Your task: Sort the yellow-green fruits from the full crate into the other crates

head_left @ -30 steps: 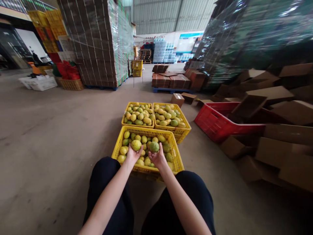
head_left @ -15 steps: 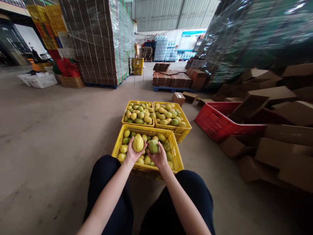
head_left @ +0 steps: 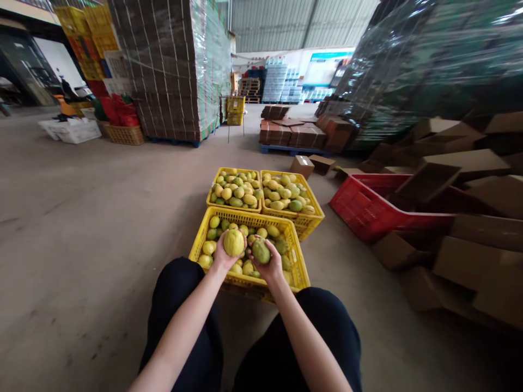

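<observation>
My left hand [head_left: 223,257] is wrapped round a yellow fruit [head_left: 233,243]. Just to its right, my right hand [head_left: 273,265] grips a green fruit [head_left: 261,251]. Both fruits are held side by side above the near yellow crate [head_left: 303,267], which has more yellow and green fruits inside. Behind it stand a back left yellow crate [head_left: 209,199] and a back right yellow crate [head_left: 312,219], touching or nearly so, both full of similar fruits. My hands and forearms hide part of the near crate's contents.
A red crate [head_left: 355,209] with cardboard boxes [head_left: 469,245] heaped about it is at the right. Flattened cartons lie on a blue pallet [head_left: 281,149] farther back. Tall wrapped stacks [head_left: 159,71] rise behind at both sides; my knees flank the near crate.
The green fruit has turned in my right hand and sits slightly lower. My left hand still holds the yellow fruit. The whole view has shifted a little, with things appearing farther right.
</observation>
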### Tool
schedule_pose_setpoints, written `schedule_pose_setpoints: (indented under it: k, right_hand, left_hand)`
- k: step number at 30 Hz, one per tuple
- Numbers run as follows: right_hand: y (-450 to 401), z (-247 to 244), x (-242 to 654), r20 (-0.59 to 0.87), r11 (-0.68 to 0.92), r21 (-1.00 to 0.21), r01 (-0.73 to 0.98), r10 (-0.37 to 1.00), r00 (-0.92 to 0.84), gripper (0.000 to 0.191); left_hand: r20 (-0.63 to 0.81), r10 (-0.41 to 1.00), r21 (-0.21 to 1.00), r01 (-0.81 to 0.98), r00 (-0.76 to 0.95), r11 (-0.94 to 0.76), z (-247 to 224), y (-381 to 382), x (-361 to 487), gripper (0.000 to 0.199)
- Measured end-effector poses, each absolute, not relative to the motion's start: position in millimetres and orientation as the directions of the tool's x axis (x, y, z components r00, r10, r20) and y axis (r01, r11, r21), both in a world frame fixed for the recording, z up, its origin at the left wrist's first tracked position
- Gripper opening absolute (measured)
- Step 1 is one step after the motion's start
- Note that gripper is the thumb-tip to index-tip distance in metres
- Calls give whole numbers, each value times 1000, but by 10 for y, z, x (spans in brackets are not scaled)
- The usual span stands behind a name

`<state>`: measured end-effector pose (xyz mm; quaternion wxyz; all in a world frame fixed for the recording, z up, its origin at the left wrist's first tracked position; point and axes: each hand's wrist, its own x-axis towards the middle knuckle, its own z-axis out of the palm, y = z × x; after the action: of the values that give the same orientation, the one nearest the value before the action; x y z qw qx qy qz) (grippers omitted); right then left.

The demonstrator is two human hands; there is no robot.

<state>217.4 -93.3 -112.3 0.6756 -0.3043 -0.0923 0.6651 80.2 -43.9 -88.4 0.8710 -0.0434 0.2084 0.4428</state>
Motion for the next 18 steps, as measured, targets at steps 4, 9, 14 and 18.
schedule_pose_setpoints:
  k: [4, 9, 14, 18]
  right_hand:
    - [-909, -1134, 2161, -281, -61, -556, -829, 952, 118, 23]
    - [-928, -1119, 2165, -252, -15, -592, -806, 953, 168, 30]
    - [-1089, -987, 2201, -236, -10, -618, -786, 956, 174, 33]
    - [-1288, -826, 2183, -231, -20, -686, -728, 954, 192, 40]
  left_hand:
    - [-418, 759, 131, -793, 500, 595, -928, -436, 868, 27]
    - [-435, 783, 149, -822, 445, 550, -928, -479, 897, 29]
    - [-399, 795, 174, -814, 457, 555, -900, -635, 846, 26]
    - [-403, 800, 183, -817, 445, 547, -798, -821, 826, 25]
